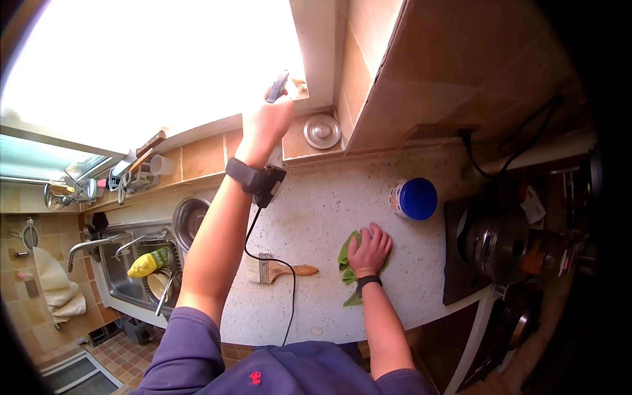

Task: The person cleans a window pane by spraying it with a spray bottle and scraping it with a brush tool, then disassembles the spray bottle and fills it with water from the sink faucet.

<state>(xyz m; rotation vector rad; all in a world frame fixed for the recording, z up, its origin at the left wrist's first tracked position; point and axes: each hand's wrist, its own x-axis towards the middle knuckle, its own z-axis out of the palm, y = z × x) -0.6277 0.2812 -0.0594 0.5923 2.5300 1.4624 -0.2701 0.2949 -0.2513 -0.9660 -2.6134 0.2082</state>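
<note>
My left hand point(268, 122) is raised by the window at the back, its fingers wrapped round a small grey object point(278, 86). Its kind is hard to make out against the glare. On the right side of the speckled white counter point(342, 197), my right hand point(372, 251) lies flat on a crumpled green cloth point(349, 276), fingers stretched out. A wide paintbrush with a wooden handle point(299, 270) rests left of the cloth. Behind my right hand stands a jar with a blue lid point(419, 199).
A glass lid point(322, 131) sits on the tiled ledge. At left are a metal bowl point(191, 222) and a sink point(122, 276) with a yellow-green bottle point(148, 262). A pot point(497, 243) stands on the stove at right. A black cable point(289, 289) hangs from my left wrist across the counter.
</note>
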